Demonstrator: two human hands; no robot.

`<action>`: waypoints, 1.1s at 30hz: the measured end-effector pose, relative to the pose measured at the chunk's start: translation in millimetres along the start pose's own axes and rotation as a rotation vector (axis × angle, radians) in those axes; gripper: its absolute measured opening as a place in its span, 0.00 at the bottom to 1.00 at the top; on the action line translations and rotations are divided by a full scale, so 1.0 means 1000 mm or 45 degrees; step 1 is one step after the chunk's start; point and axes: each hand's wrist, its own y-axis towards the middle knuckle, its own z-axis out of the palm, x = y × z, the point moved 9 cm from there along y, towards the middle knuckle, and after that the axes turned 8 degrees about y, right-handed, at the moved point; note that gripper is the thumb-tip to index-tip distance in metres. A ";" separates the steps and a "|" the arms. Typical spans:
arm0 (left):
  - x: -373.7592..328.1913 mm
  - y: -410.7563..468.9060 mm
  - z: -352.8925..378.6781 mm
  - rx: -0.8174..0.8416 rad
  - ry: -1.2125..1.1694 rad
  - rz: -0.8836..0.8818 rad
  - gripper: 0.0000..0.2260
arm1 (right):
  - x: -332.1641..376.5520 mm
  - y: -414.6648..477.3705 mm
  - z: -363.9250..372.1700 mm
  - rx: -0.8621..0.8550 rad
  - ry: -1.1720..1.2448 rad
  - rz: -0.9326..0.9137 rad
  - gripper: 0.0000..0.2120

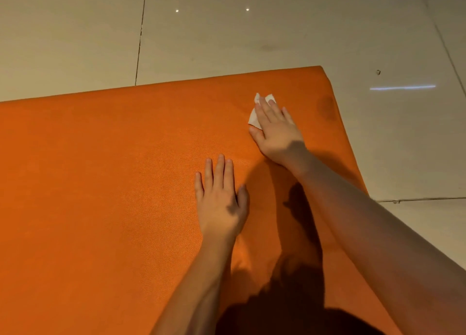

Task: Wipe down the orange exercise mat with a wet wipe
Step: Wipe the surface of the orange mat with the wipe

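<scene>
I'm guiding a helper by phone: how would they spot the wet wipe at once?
Find the big orange textured exercise mat on the pale tiled floor. Near its far right corner the right hand presses flat on a small crumpled white wet wipe, which shows at the hand's far and left edges. It is the only white thing on the mat.

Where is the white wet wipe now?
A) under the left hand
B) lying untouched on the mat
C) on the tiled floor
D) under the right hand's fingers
D: the crumpled white wet wipe peeks out from under the flat fingers of the right hand on the orange exercise mat.
</scene>
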 end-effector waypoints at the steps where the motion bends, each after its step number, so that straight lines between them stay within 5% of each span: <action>1: -0.001 0.000 0.001 0.009 0.014 0.010 0.27 | -0.011 -0.001 -0.005 -0.013 0.001 0.035 0.30; 5: -0.001 0.000 0.004 0.040 0.064 0.007 0.28 | -0.037 -0.022 -0.007 -0.051 0.045 0.266 0.30; 10: -0.001 0.001 0.005 0.062 0.093 -0.019 0.29 | -0.005 -0.062 0.009 -0.013 0.088 -0.022 0.30; 17: -0.001 0.000 0.007 0.113 0.139 -0.019 0.30 | -0.027 -0.094 0.011 -0.120 0.142 0.215 0.28; 22: 0.000 0.000 0.012 0.250 0.167 -0.050 0.26 | -0.009 -0.116 0.022 0.009 0.060 -0.030 0.28; 27: -0.008 -0.043 0.009 0.279 0.092 -0.080 0.26 | -0.031 -0.133 0.020 -0.091 0.101 0.224 0.27; 33: -0.009 -0.081 0.010 0.305 0.083 -0.092 0.30 | 0.007 -0.184 0.043 0.011 0.080 -0.068 0.28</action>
